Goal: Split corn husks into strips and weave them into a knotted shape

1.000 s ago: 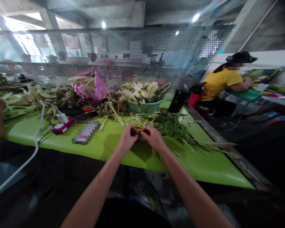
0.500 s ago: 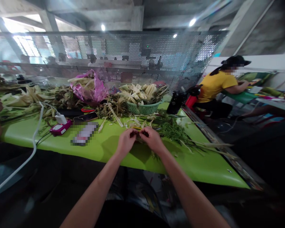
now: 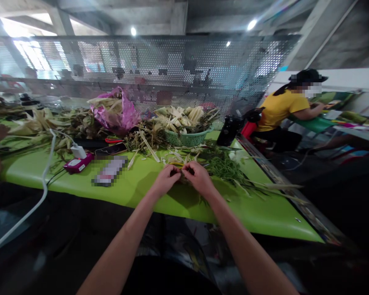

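The left hand [image 3: 167, 179] and right hand [image 3: 200, 178] nearly meet above a green desk [image 3: 264, 215], fingers curled; whether they grip anything cannot be told. Leafy greens [image 3: 226, 168] lie beside the right, a pale strip [image 3: 151, 148] beyond the left.

1. A workshop, by its look: bare concrete beams [image 3: 178, 18] and ceiling lamps [image 3: 133, 31] overhead.
2. A perforated metal partition [image 3: 153, 57] runs along the far edge of the green table [image 3: 264, 217].
3. Dried husks [image 3: 184, 115] line that edge; green stems [image 3: 224, 167] lie toward the right edge.
4. Beyond it, a person [image 3: 279, 108] in yellow sits near a second table [image 3: 363, 136].
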A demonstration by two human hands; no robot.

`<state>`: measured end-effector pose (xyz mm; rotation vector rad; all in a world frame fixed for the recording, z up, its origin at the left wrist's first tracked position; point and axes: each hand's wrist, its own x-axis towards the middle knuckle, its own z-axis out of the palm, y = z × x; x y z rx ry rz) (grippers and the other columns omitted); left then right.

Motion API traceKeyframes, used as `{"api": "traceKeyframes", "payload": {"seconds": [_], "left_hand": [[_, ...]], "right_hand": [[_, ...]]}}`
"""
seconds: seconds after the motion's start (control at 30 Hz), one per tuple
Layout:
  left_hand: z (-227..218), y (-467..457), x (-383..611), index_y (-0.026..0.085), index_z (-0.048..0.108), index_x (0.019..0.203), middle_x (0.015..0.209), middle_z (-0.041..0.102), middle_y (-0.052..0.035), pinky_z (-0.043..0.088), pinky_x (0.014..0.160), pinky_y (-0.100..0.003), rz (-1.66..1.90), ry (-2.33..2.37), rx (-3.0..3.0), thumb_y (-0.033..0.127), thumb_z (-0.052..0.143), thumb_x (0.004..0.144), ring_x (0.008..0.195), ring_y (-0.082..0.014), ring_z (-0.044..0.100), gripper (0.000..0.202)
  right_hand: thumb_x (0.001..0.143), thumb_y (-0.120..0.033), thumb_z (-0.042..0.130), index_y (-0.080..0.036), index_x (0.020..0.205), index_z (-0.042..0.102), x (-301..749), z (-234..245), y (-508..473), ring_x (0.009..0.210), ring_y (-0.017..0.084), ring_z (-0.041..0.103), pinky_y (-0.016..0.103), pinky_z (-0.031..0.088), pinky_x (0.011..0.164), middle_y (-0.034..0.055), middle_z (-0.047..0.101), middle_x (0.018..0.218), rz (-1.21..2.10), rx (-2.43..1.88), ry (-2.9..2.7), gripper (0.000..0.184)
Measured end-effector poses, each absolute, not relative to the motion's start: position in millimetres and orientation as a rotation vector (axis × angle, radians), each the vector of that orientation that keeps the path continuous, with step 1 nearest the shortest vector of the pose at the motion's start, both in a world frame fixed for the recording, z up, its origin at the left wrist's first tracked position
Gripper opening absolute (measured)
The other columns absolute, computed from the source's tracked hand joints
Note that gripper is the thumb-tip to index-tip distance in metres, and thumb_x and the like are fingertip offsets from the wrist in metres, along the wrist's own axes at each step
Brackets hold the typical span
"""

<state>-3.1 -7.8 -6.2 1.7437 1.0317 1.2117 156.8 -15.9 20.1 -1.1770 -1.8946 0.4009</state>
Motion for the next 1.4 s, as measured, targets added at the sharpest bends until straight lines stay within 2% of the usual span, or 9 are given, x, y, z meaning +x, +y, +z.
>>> {"api": "traceKeyframes", "payload": {"seconds": [0.2,0.4,0.67,0.8,0.93,1.13,1.27,1.4], "left_hand": [[-6,-8,-2,0.017,0.051,0.072,0.069,0.047,0.0025,0.036,0.062,-0.025,1.203,1.074,1.791,0.022,0.068,0.064,0.066,-0.0115,0.044,0.020],[-1,-11,-4,0.018,0.050,0.070,0.068,0.047,0.0027,0.035,0.062,-0.025,1.178,1.065,1.771,0.025,0.065,0.068,0.066,-0.0120,0.044,0.017],[-5,-11,-6,0.018,0.057,0.075,0.073,0.056,-0.0002,0.040,0.068,-0.026,1.297,1.107,1.763,0.018,0.058,0.074,0.070,-0.0140,0.052,0.002],[-2,-17,-10,0.019,0.063,0.076,0.077,0.061,-0.0017,0.040,0.070,-0.026,1.385,1.189,1.772,0.023,0.059,0.077,0.072,-0.0145,0.054,0.005],[1,-24,-14,0.019,0.062,0.074,0.075,0.060,-0.0011,0.039,0.070,-0.026,1.447,1.263,1.767,0.025,0.059,0.078,0.071,-0.0142,0.054,0.008],[1,-23,-17,0.019,0.054,0.070,0.063,0.052,0.0032,0.035,0.061,-0.023,1.378,1.266,1.598,0.029,0.056,0.080,0.061,-0.0110,0.046,0.014],[5,-23,-17,0.017,0.054,0.068,0.062,0.053,0.0023,0.038,0.062,-0.023,1.384,1.096,1.344,0.030,0.056,0.079,0.062,-0.0106,0.048,0.017],[12,-27,-18,0.016,0.055,0.069,0.071,0.057,0.0004,0.041,0.063,-0.021,1.425,0.922,1.167,0.027,0.059,0.076,0.063,-0.0087,0.049,0.014]], "right_hand": [[0.077,-0.022,0.055,-0.019,0.077,0.058,155,20,-17,0.072,0.016,0.052,0.028,0.040,0.066,0.0017,0.058,0.078,0.473,-1.169,-1.891,0.004],[0.078,-0.025,0.055,-0.019,0.076,0.058,155,21,-17,0.071,0.016,0.053,0.028,0.041,0.066,0.0015,0.058,0.077,0.488,-1.161,-1.881,0.007],[0.079,-0.027,0.056,-0.019,0.077,0.058,158,21,-16,0.071,0.017,0.052,0.028,0.040,0.065,0.0015,0.058,0.077,0.459,-1.179,-1.887,0.008],[0.080,-0.031,0.057,-0.019,0.079,0.059,161,20,-15,0.071,0.017,0.053,0.028,0.041,0.066,0.0017,0.059,0.077,0.487,-1.184,-1.876,0.012],[0.082,-0.033,0.055,-0.020,0.082,0.059,163,17,-16,0.068,0.017,0.055,0.028,0.042,0.064,0.0011,0.060,0.075,0.534,-1.199,-1.860,0.013],[0.082,-0.034,0.052,-0.022,0.082,0.051,163,15,-15,0.044,0.011,0.046,0.025,0.039,0.047,-0.0039,0.054,0.064,0.822,-1.196,-1.697,0.012],[0.078,-0.037,0.055,-0.022,0.080,0.047,162,18,-14,0.050,0.012,0.051,0.026,0.045,0.050,-0.0035,0.055,0.067,1.053,-1.120,-1.584,0.017],[0.075,-0.036,0.061,-0.020,0.081,0.053,162,19,-13,0.058,0.013,0.052,0.026,0.045,0.054,-0.0033,0.053,0.069,1.026,-1.115,-1.620,0.019]]}}
